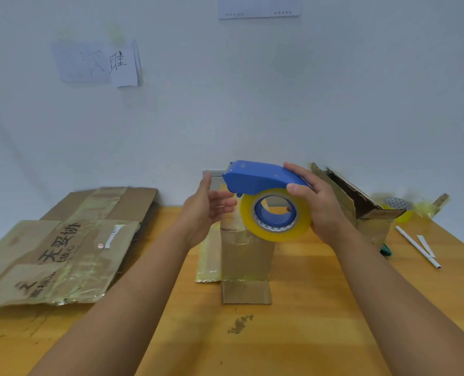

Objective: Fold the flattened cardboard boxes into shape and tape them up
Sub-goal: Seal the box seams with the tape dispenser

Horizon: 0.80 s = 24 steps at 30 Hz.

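The right hand (319, 210) grips a blue tape dispenser (260, 177) loaded with a roll of clear yellowish tape (275, 215), thumb on the near side of the roll and fingers curled over the blue top, holding it up in the air above the wooden table (306, 308). Directly under the dispenser, flat on the table, lies a small flattened cardboard box (245, 263), long and narrow, with old shiny tape across it and a strip of tape (209, 263) lying along its left edge. The left hand (206, 210) hovers just left of the dispenser, palm turned toward it, fingers loose and spread, holding nothing and not quite touching the roll.

Well to the left of the dispenser a big flattened cardboard box (60, 253) with black handwritten characters lies on another flat sheet. To the dispenser's right, behind the right hand, an open cardboard box (361, 202) stands tilted. Beyond that box sits a second roll of tape (399, 208), blurred, and nearer lie a white pen (418, 246) and a paper scrap on the table
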Available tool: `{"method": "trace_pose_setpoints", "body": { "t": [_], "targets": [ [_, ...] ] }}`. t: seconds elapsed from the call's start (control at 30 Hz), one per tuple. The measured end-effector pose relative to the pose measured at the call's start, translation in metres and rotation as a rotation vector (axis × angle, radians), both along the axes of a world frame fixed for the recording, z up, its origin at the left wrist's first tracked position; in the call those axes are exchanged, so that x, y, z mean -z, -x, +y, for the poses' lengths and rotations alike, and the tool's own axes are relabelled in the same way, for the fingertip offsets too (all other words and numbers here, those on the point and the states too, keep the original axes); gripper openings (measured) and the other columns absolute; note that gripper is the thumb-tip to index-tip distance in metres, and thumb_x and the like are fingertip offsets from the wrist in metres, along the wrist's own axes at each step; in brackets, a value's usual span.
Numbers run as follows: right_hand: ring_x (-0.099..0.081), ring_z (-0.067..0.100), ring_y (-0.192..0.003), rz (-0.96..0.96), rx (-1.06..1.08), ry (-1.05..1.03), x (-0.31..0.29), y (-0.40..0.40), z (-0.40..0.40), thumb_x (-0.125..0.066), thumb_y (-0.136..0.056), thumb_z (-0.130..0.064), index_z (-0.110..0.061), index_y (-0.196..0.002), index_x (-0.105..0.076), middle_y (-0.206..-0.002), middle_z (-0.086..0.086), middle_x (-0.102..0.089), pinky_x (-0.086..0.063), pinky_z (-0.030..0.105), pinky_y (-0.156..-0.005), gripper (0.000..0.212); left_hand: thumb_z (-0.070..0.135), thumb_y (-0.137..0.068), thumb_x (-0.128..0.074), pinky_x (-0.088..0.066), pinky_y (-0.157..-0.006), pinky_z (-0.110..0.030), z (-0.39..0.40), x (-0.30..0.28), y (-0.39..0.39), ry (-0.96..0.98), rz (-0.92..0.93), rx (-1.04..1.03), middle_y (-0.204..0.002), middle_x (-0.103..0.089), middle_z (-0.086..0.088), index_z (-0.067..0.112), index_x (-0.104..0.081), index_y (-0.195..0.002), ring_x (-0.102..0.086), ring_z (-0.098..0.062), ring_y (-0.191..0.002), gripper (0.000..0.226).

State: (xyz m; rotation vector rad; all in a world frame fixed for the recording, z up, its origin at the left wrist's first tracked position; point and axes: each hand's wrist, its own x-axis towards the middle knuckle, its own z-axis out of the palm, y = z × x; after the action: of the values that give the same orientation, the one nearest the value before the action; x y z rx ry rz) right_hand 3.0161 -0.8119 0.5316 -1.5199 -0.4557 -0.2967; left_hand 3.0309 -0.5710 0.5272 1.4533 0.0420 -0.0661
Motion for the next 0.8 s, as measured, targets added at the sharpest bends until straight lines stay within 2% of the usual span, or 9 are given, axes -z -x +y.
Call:
{"method": "trace_pose_setpoints", "body": {
  "t": [0.07,0.13,0.27,0.4,0.57,0.67,0.8],
  "targets": [
    [-0.065,0.01,-0.113,0.006,-0.007,0.003,0.0016,0.0008,0.0006,-0.073,-0.07,-0.048,-0.038,-0.125,-0.067,-0.124,-0.019,-0.066,-0.054,0.024,-0.085,0.056,0.076,-0.084,-0.044,-0.053,-0.07,-0.028,-0.0017,-0.0057,-0.002,0.038,0.011,0.066,-0.085,-0.073,-0.004,0.01,-0.072,-0.103,-0.069,-0.017,-0.075,0.074],
    [-0.065,0.011,-0.112,0.008,-0.009,0.007,0.0025,0.0007,0.0008,-0.072,-0.07,-0.048,-0.036,-0.126,-0.067,-0.122,-0.02,-0.066,-0.055,0.025,-0.084,0.057,0.074,-0.075,-0.055,-0.052,-0.065,-0.027,-0.0039,-0.0067,-0.0039,0.073,0.014,0.124,-0.08,-0.069,-0.003,0.011,-0.07,-0.108,-0.065,-0.014,-0.07,0.073],
    [-0.065,0.01,-0.112,0.011,-0.013,0.001,0.0035,0.0003,-0.0014,-0.07,-0.072,-0.048,-0.036,-0.127,-0.065,-0.12,-0.023,-0.066,-0.055,0.024,-0.084,0.057,0.05,-0.093,-0.061,-0.051,-0.058,-0.022,-0.0063,-0.0035,-0.0043,0.163,0.015,0.124,-0.076,-0.066,0.0,0.009,-0.067,-0.111,-0.061,-0.011,-0.065,0.045],
    [-0.065,0.011,-0.111,0.02,-0.021,-0.02,0.0041,0.0003,-0.0025,-0.07,-0.073,-0.047,-0.038,-0.125,-0.066,-0.12,-0.022,-0.067,-0.055,0.024,-0.082,0.054,0.032,-0.093,-0.068,-0.051,-0.056,-0.02,-0.0055,-0.0046,-0.0006,0.21,0.005,0.144,-0.078,-0.063,0.0,0.008,-0.068,-0.112,-0.059,-0.01,-0.065,0.031],
    [-0.065,0.011,-0.111,0.031,-0.031,-0.021,0.0033,0.0,-0.0021,-0.069,-0.072,-0.048,-0.041,-0.124,-0.066,-0.12,-0.023,-0.067,-0.056,0.025,-0.08,0.052,0.026,-0.094,-0.066,-0.05,-0.054,-0.019,-0.0076,-0.0086,0.0013,0.267,0.016,0.143,-0.074,-0.062,0.0,0.005,-0.064,-0.118,-0.056,-0.009,-0.061,0.032],
    [-0.066,0.012,-0.11,0.039,-0.035,-0.033,0.0029,-0.0009,-0.0032,-0.07,-0.072,-0.047,-0.039,-0.124,-0.066,-0.121,-0.021,-0.067,-0.056,0.025,-0.08,0.053,0.016,-0.097,-0.061,-0.051,-0.056,-0.019,-0.0065,-0.0072,0.0027,0.284,0.027,0.147,-0.074,-0.063,-0.001,0.003,-0.059,-0.125,-0.058,-0.009,-0.062,0.032],
    [-0.068,0.011,-0.106,0.05,-0.043,-0.04,0.0031,-0.0031,-0.0049,-0.066,-0.082,-0.034,-0.037,-0.125,-0.066,-0.119,-0.02,-0.069,-0.055,0.023,-0.077,0.044,0.012,-0.098,-0.056,-0.055,-0.06,-0.021,-0.0033,-0.0049,0.0037,0.358,0.065,0.165,-0.08,-0.068,-0.005,0.001,-0.063,-0.12,-0.063,-0.011,-0.066,0.026]
  ]
}}
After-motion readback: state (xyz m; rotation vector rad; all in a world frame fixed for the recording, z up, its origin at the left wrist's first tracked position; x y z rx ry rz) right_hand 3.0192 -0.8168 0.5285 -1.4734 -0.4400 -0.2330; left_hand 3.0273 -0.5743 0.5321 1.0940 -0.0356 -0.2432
